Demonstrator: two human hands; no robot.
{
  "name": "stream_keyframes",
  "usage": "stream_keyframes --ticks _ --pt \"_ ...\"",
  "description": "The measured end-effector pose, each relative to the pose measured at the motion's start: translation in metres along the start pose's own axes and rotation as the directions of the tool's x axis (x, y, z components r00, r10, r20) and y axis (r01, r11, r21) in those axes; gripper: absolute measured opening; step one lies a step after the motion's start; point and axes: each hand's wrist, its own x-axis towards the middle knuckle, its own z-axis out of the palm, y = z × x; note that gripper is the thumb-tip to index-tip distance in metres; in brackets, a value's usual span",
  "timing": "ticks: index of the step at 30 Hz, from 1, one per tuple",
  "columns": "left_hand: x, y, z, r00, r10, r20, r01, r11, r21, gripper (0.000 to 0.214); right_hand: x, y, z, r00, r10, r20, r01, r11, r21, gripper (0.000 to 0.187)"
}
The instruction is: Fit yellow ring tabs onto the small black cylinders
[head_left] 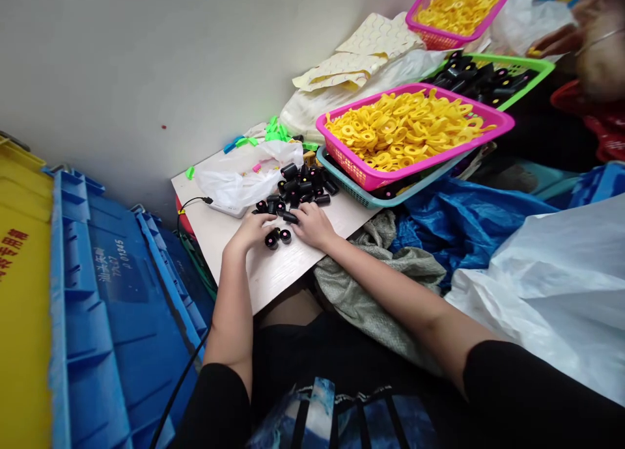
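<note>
My right hand (313, 224) is at the near side of a pile of small black cylinders (305, 185) on the white tabletop. Its fingertips close on one black cylinder (290, 217) that lies on its side. To the left, my left hand (252, 230) rests low over the table, with thumb and fingers apart and nothing visible between them. Just in front of both hands stand several black cylinders (285, 236) with pink dots in their ends. Some fingertips of the left hand are partly hidden against the dark pieces.
A pink basket of yellow ring-shaped pieces (336, 151) sits on a blue-grey basket (359, 196) at the right. Behind are a green basket (530, 91) and another pink basket (420, 32). A white plastic bag (229, 182) lies by the wall. Another person's hand (556, 40) shows at upper right. Blue crates (131, 293) stand left.
</note>
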Motion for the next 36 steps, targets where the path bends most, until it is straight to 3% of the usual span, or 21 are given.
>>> stream_keyframes --ticks 2,6,11,15,17,21,26,32,36 --pt "0.011 0.001 -0.004 0.996 -0.012 0.087 0.011 1.0 0.001 0.039 -0.003 0.003 -0.01 0.999 0.053 0.001 -0.053 0.995 0.08 0.038" --pt "0.02 0.0 -0.002 0.975 -0.039 0.217 0.042 0.999 -0.007 0.051 -0.008 0.007 -0.031 0.988 0.093 0.126 -0.109 0.986 0.125 0.041" --pt "0.021 0.0 -0.003 0.964 -0.044 0.263 0.05 0.999 -0.019 0.047 -0.004 0.002 -0.029 0.97 0.074 0.23 -0.098 0.991 0.095 0.038" --pt "0.018 0.003 -0.002 0.972 -0.03 0.235 0.035 0.999 -0.016 0.034 0.0 0.0 -0.021 0.968 0.028 0.25 -0.074 0.981 0.177 0.053" --pt "0.018 0.003 0.0 0.976 -0.037 0.216 0.039 0.999 -0.007 0.029 0.001 0.002 -0.023 0.976 0.06 0.21 -0.098 0.979 0.178 0.048" --pt "0.02 0.0 0.004 0.986 -0.032 0.166 0.035 0.999 -0.016 0.02 0.008 0.009 -0.03 0.975 0.189 0.115 -0.191 0.981 0.013 0.029" --pt "0.019 -0.002 0.006 0.999 0.03 0.046 -0.028 0.999 -0.043 0.013 0.018 0.016 -0.022 0.978 0.141 0.155 -0.124 0.986 -0.113 0.034" --pt "0.009 -0.005 0.009 0.998 0.03 -0.062 -0.032 0.999 -0.038 0.011 0.031 0.018 -0.009 0.982 0.145 0.124 -0.14 0.989 -0.046 0.03" --pt "-0.001 -0.007 0.006 0.991 0.016 -0.13 -0.022 0.999 -0.04 0.019 0.034 0.022 -0.017 0.984 0.157 0.084 -0.159 0.987 0.018 0.027"
